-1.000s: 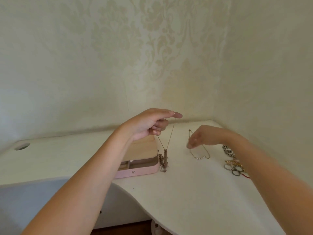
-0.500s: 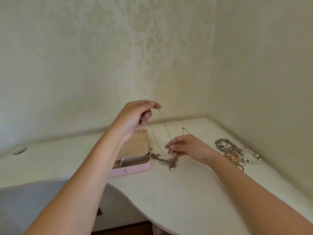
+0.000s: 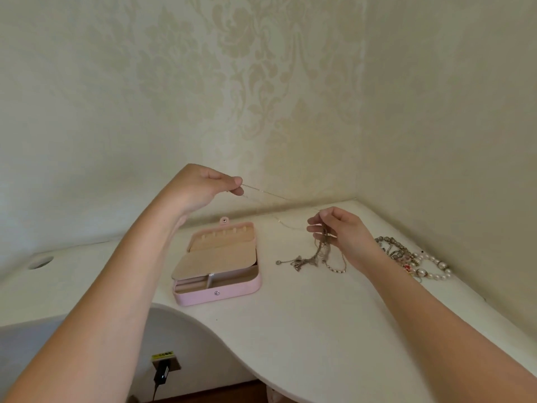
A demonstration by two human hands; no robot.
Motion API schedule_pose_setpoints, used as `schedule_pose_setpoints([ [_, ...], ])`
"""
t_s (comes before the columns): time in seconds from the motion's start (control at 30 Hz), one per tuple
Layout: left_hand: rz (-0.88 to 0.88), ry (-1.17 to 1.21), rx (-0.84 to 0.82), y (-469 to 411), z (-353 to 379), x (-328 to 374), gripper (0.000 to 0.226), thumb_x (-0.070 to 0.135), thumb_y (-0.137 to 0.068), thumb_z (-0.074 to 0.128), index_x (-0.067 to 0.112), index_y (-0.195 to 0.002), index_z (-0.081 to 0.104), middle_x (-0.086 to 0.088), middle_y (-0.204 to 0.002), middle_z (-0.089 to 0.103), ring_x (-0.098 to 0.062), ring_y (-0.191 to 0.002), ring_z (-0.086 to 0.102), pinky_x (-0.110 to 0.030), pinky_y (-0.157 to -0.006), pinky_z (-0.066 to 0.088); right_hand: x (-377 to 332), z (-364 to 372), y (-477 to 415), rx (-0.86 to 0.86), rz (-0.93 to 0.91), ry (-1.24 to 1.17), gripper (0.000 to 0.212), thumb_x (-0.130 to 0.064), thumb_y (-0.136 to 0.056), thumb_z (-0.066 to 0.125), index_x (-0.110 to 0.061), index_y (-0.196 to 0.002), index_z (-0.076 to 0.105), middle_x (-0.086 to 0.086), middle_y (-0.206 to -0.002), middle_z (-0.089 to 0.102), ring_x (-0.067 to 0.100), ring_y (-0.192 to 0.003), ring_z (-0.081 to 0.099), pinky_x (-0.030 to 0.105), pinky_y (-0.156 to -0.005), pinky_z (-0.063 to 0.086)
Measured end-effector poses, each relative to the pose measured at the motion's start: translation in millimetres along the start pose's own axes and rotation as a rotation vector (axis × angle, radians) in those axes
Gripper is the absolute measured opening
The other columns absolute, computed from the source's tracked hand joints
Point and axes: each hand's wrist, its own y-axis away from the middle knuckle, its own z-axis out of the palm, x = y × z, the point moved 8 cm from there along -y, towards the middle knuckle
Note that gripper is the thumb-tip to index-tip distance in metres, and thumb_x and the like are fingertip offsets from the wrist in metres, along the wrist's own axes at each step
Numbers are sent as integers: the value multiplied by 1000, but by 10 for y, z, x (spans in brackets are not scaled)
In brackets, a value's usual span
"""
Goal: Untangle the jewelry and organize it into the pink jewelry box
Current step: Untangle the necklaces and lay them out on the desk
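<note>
The pink jewelry box (image 3: 223,292) lies open on the white desk, its beige lid folded back and its front compartments showing. My left hand (image 3: 200,189) is raised above the box and pinches one end of a thin chain (image 3: 276,196). That chain stretches rightwards to my right hand (image 3: 340,231), which pinches a tangled bunch of chains (image 3: 312,258). The lower part of the tangle trails on the desk to the right of the box.
A heap of bead and pearl bracelets (image 3: 412,257) lies near the right wall. The white desk (image 3: 319,330) has a curved front edge and a cable hole (image 3: 40,261) at far left. A wall socket with a plug (image 3: 164,363) is below. Walls close the corner.
My left hand has drawn its end of the thin chain up and to the left, so the chain now runs taut and nearly level. My right hand has lifted the tangle partly off the desk.
</note>
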Motion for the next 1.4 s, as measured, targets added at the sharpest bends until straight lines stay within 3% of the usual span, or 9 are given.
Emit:
schedule_pose_setpoints([
  [0.17,-85,243,-35,-18,36,-121,30,30,-89,59,18,-62,59,4,-79,69,-14,-90,62,-31,-89,39,69,49,38,-31,11,296,20,-11,-99,42,-5,-84,54,9,-79,65,18,-45,57,24,-41,45],
  [0.27,-196,748,-135,12,166,-169,30,23,-95,48,15,-66,50,4,-47,45,-11,-48,52,-25,-60,56,61,53,58,-26,-32,534,18,-17,-96,49,-8,-83,58,5,-80,68,11,-38,44,18,-39,35],
  [0.37,-255,928,-190,36,185,-214,24,26,-97,41,16,-80,53,9,-47,32,-2,-32,30,-9,-30,29,11,32,71,-33,-39,491,21,-29,-91,58,-10,-82,61,4,-84,69,7,-40,37,15,-41,33],
  [0.5,-230,863,-184,7,96,-329,21,28,-95,43,21,-102,62,10,-53,32,-2,-31,25,-8,-26,18,-30,20,121,-114,5,460,24,-34,-84,68,-10,-80,67,-7,-67,63,11,-47,35,15,-43,29],
  [0.6,-243,841,-124,-37,-29,-471,20,28,-96,43,18,-89,58,11,-47,31,-3,-30,25,-10,-27,14,-73,-14,130,-167,24,437,16,-25,-80,73,-9,-82,72,-9,-51,50,9,-47,35,16,-46,29],
  [0.73,-266,826,-88,-63,-155,-627,24,28,-97,42,18,-78,52,12,-42,29,-3,-29,24,-12,-29,12,-87,-47,104,-208,22,421,9,-7,-81,70,-6,-89,74,-6,-50,56,5,-45,47,14,-49,39],
  [0.97,-238,674,-254,-1,9,-543,26,19,-93,42,15,-110,61,12,-46,27,-2,-31,23,-13,-31,10,42,-65,65,-217,54,712,7,-15,-86,65,-17,-80,68,-17,-58,59,3,-48,44,15,-49,35],
  [1.17,-208,636,-364,37,174,-447,33,13,-96,37,19,-117,61,11,-48,28,1,-34,21,-15,-34,8,71,25,32,-232,76,209,14,-4,-94,50,-8,-83,59,4,-85,64,14,-83,61,28,-89,48],
  [1.4,-235,619,-526,202,545,-375,36,13,-85,46,16,-117,62,9,-49,28,1,-36,21,-14,-34,6,-11,109,47,-194,89,-143,20,-2,-93,43,-6,-77,54,6,-75,57,16,-71,55,29,-78,48],
])
